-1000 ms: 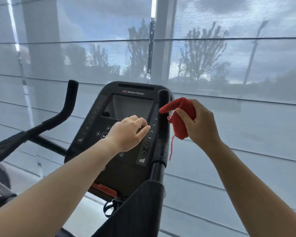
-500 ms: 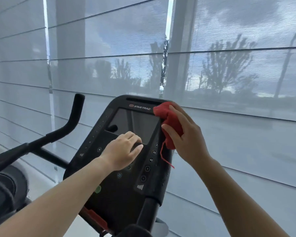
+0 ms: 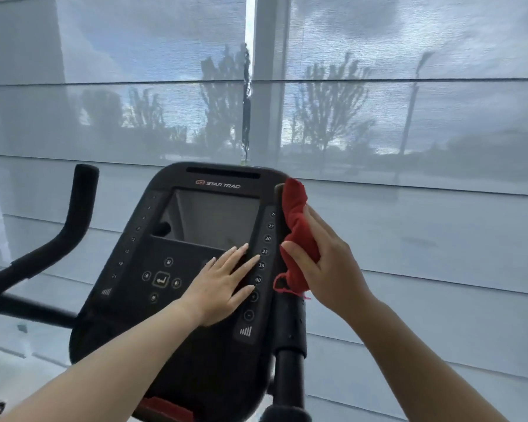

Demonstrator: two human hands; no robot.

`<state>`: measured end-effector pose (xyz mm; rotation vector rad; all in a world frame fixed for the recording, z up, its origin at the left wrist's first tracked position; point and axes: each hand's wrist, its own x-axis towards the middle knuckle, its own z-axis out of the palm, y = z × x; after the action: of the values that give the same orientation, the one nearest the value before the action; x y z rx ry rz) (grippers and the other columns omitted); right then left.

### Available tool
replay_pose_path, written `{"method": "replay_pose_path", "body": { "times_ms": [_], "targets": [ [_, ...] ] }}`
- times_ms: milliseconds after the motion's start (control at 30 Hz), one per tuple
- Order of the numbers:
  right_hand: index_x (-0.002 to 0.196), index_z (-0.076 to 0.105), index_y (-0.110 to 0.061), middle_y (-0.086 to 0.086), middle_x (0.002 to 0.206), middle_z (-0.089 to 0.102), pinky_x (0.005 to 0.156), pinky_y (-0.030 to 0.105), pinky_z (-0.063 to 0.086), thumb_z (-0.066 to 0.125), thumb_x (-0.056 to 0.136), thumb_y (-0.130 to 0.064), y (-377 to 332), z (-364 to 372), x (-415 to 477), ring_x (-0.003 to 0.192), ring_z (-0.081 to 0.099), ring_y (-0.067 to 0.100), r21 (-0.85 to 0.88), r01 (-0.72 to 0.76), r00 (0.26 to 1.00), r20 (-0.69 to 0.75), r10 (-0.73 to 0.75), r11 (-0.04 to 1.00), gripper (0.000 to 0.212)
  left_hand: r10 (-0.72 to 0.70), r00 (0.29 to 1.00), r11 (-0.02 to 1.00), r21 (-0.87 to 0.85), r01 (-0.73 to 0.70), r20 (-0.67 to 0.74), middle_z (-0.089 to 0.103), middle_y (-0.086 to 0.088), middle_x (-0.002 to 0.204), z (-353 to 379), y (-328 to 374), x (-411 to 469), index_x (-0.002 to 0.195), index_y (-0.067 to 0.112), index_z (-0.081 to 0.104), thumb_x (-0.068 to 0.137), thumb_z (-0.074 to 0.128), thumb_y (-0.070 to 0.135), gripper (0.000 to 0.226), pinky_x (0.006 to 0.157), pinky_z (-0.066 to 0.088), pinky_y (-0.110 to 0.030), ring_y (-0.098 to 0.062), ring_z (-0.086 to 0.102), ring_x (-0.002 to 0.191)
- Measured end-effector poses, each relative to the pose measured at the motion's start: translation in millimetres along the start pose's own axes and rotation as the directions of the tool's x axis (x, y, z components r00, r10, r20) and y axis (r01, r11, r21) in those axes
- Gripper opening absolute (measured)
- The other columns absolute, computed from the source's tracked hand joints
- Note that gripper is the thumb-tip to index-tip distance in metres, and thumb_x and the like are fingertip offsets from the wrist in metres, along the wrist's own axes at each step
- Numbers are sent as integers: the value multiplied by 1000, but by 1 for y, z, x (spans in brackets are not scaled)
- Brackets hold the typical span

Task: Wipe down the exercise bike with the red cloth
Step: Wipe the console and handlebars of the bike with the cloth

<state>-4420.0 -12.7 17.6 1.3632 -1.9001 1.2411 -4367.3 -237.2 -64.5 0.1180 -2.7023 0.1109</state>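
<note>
- Red cloth (image 3: pixel 296 236), bunched into a wad, lies against the right handlebar post (image 3: pixel 288 327), just beside the Star Trac bike console (image 3: pixel 125 318).
- Right hand (image 3: pixel 333 269) grips it, thumb and fingers curled round the wad.
- Left hand (image 3: pixel 223 287) rests flat on the console's button panel, fingers straight and slightly spread.
- Left handlebar (image 3: pixel 73 220) rises well apart from both hands.
</note>
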Motion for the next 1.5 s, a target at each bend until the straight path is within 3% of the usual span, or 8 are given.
{"method": "replay_pose_path", "body": {
  "times_ms": [167, 433, 767, 900, 1100, 1267, 1400, 1500],
  "targets": [
    [140, 39, -8, -3, 141, 45, 108, 21, 31, 58, 90, -25, -18, 5, -2, 130, 40, 7, -40, -41, 997, -69, 38, 998, 56, 39, 996, 999, 0, -39, -81, -24, 10, 156, 24, -7, -3, 144, 41, -17, 89, 8, 64, 65, 118, -10, -42, -9, -27, 141],
    [132, 48, -7, -1, 127, 55, 99, 11, 33, 58, 90, -26, -24, 20, -16, 118, 50, 11, -156, -118, 983, -159, 93, 981, 47, 98, 963, 993, -42, -112, -251, 8, -2, 161, 34, -8, -3, 151, 30, 15, 92, 20, 56, 65, 118, 4, -49, -19, 0, 147],
    [137, 43, -9, -5, 132, 50, 101, 8, 28, 58, 91, -24, -19, 26, -14, 123, 45, 9, -197, -118, 981, -178, 83, 973, 51, 112, 948, 987, -74, -140, -299, 14, -1, 160, 38, -12, -3, 150, 31, 20, 91, 25, 54, 64, 119, 8, -45, -17, 4, 148],
    [146, 25, -13, -8, 146, 32, 108, 9, 20, 57, 91, -28, -21, 30, -4, 135, 29, 3, -193, -155, 979, -162, 124, 969, 65, 117, 946, 986, -76, -146, -304, 14, -1, 160, 39, -13, -3, 150, 32, 19, 92, 25, 54, 63, 119, 7, -44, -17, 5, 147],
    [128, 52, -11, -8, 115, 59, 94, 8, 36, 63, 87, -19, -22, 18, -14, 108, 55, 10, -240, -134, 977, -191, 89, 961, 43, 117, 943, 986, -81, -148, -311, 13, 1, 160, 39, -14, -2, 150, 33, 18, 92, 23, 55, 63, 119, 4, -42, -15, 2, 147],
    [144, 31, -9, 10, 140, 47, 97, 0, 23, 61, 90, -24, -37, 4, 25, 124, 46, 18, -344, -89, 950, -311, -25, 935, 64, 113, 944, 985, -93, -148, -310, 11, 3, 160, 39, -15, -3, 150, 35, 16, 92, 24, 54, 61, 119, 2, -40, -13, -1, 147],
    [148, 22, -14, 0, 155, 22, 109, 15, 16, 55, 92, -27, -39, 10, 48, 141, 23, 13, -431, -40, 994, -113, -10, 902, 66, 117, 941, 980, -116, -161, -317, 12, 2, 160, 39, -14, -3, 150, 34, 19, 93, 27, 53, 61, 119, 0, -39, -13, 0, 147],
    [142, 37, -14, -1, 149, 36, 113, 31, 26, 57, 91, -25, -38, 16, 48, 138, 31, 15, -430, 8, 994, -92, -53, 903, 55, 110, 940, 979, -127, -158, -323, 13, 3, 160, 39, -14, -3, 150, 35, 20, 93, 29, 52, 60, 118, 0, -38, -13, 2, 147]
  ]
}}
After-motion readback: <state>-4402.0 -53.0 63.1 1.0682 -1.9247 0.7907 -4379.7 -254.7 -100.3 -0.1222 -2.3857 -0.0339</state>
